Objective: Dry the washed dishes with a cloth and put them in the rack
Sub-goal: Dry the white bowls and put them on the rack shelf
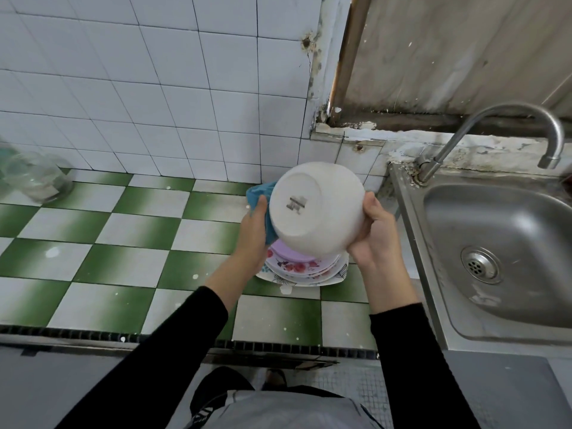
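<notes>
- My right hand [376, 233] grips the white bowl [315, 209] by its rim, base toward me, mid-frame.
- My left hand [255, 230] pinches the blue cloth [258, 196] against its side; drying looks unfinished.
- A stack of plates [303, 267] waits below on the checkered counter [123, 230].
- No rack in view; the bowl's inside and my fingers behind it are hidden.
</notes>
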Action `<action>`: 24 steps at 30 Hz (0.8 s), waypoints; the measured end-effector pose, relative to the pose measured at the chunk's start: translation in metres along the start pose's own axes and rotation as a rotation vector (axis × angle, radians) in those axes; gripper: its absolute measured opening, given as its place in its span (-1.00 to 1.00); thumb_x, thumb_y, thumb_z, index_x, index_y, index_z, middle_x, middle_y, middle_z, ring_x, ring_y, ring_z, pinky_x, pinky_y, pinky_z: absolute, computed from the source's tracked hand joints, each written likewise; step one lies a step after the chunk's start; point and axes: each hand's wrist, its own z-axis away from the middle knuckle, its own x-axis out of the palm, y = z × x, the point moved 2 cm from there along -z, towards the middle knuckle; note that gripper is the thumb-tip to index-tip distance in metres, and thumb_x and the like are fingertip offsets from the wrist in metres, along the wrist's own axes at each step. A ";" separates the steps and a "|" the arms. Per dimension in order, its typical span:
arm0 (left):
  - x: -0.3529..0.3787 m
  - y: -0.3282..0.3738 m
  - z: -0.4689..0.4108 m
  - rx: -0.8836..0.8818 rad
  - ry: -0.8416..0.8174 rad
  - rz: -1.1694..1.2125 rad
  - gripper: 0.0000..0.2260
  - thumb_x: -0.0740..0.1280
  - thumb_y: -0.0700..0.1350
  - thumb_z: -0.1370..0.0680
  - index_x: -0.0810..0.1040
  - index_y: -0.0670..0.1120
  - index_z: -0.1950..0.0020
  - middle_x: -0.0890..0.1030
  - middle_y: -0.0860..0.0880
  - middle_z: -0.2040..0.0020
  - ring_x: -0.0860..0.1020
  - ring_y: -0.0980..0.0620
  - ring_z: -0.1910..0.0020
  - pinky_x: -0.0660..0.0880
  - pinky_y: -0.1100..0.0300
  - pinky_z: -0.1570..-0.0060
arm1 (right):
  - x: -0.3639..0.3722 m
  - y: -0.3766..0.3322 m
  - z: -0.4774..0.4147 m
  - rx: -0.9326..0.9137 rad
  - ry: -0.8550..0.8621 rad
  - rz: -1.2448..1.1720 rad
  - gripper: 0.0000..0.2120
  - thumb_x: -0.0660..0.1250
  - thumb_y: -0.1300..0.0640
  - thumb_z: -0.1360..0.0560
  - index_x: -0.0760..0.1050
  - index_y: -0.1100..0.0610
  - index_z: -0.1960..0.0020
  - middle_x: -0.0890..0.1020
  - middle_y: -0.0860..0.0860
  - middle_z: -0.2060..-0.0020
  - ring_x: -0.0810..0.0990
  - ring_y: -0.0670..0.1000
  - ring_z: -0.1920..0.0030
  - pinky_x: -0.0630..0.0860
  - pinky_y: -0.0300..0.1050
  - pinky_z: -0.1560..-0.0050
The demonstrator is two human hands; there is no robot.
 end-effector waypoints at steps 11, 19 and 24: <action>0.010 -0.010 0.021 0.926 -0.080 -0.828 -0.51 0.09 0.08 -0.67 0.26 -0.20 -0.50 0.35 -0.19 -0.47 0.30 -0.16 -0.47 0.30 -0.09 -0.44 | 0.019 0.014 0.008 -0.092 0.044 0.132 -0.74 0.10 0.12 -0.72 0.47 0.05 0.09 0.66 -0.06 0.14 0.59 -0.02 0.11 0.58 0.04 0.04; 0.035 0.034 0.021 1.021 -0.185 -0.988 -0.63 0.24 -0.05 -0.62 0.46 -0.14 -0.40 0.53 -0.01 -0.33 0.42 0.10 -0.35 0.35 0.19 -0.35 | 0.025 0.012 0.012 -0.226 -0.026 0.597 -0.72 0.19 0.14 -0.69 0.59 0.14 0.12 0.58 0.09 0.25 0.49 -0.06 0.22 0.44 -0.21 0.20; 0.033 0.066 0.002 0.350 -0.223 -0.922 -0.79 0.21 0.08 -0.64 0.57 0.01 -0.01 0.59 0.02 0.15 0.52 0.06 0.16 0.42 0.12 0.09 | 0.017 0.008 0.010 -0.166 -0.087 0.623 -0.55 0.31 0.04 -0.56 0.47 0.50 -0.03 0.50 0.36 0.23 0.41 0.05 0.14 0.33 -0.05 0.08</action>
